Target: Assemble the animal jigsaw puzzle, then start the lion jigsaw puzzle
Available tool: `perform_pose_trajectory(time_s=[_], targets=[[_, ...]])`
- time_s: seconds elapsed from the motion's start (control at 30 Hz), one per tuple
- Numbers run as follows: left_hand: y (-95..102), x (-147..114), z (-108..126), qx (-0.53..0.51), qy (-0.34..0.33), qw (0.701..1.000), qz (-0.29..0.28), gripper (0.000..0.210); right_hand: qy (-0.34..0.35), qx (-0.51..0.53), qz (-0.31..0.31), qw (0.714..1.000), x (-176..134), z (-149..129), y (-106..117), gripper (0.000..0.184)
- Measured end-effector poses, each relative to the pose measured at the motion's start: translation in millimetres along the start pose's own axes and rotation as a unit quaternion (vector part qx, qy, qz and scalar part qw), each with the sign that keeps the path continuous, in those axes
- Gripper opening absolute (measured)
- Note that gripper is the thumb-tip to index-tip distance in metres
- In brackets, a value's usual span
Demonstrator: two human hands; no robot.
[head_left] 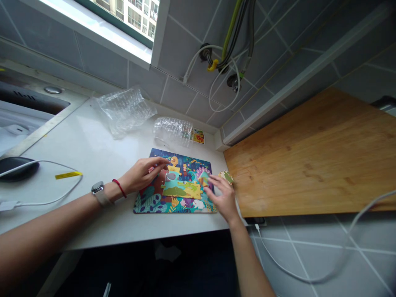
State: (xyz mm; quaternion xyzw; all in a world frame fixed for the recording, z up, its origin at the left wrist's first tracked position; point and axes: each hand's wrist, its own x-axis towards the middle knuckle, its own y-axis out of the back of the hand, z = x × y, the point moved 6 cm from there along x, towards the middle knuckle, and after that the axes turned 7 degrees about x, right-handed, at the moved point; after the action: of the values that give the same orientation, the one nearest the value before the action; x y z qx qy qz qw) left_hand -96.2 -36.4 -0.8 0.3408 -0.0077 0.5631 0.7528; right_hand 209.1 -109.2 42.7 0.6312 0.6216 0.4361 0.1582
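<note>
Puzzle board point(148, 204) lies flat on the tabletop point(71, 140), between the two hands and near its front edge, with a patch of joined pieces point(182, 190) across its middle. The right hand point(224, 196) is partly open, thumb and fingers narrowed on a piece point(203, 178) above the board's right side; the piece is tilted and blurred, so its grip looks light and could slip. The left hand point(145, 171) is loosely curled, fingertips at a yellow piece point(175, 169) near the top of the patch; whether it grips or only steadies, I cannot tell.

If the left fingers drag sideways, the tabs there could spring apart. Pressing the held piece down while askew might bend a tab or shove its neighbours. A spare piece point(227, 177) lies just beside the wooden board point(303, 156), close to the right wrist, where a careless sweep could knock it away
</note>
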Motion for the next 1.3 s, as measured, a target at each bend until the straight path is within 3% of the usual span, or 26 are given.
perform_pose_trajectory(time_s=[0.13,0.27,0.6,0.73,0.87,1.03,1.3], targets=[[3.6,1,-4,-0.016,0.033,0.999,0.010,0.040,0.074,0.063,-0.109,0.989,2,-58,-80,0.035],[4.3,1,-5,-0.022,0.035,0.999,0.008,0.044,0.097,0.090,-0.143,0.981,11,-74,-122,0.042],[-2.0,0,-8,0.014,0.018,0.999,-0.031,0.048,0.086,0.066,-0.177,0.978,9,-69,-137,0.041],[-5.9,1,-12,0.091,-0.015,0.995,-0.028,0.048,0.088,0.039,-0.184,0.978,9,-71,-140,0.034],[-10.7,0,-18,0.163,-0.031,0.985,-0.039,0.047,0.103,0.016,-0.163,0.981,2,-72,-130,0.042],[-15.8,-5,-20,0.195,-0.049,0.976,-0.079,0.053,0.050,0.004,-0.031,0.998,-27,-38,-79,0.032],[-32.2,-15,-28,0.236,-0.052,0.956,-0.167,0.114,0.008,-0.057,0.122,0.991,-87,38,3,0.019]])
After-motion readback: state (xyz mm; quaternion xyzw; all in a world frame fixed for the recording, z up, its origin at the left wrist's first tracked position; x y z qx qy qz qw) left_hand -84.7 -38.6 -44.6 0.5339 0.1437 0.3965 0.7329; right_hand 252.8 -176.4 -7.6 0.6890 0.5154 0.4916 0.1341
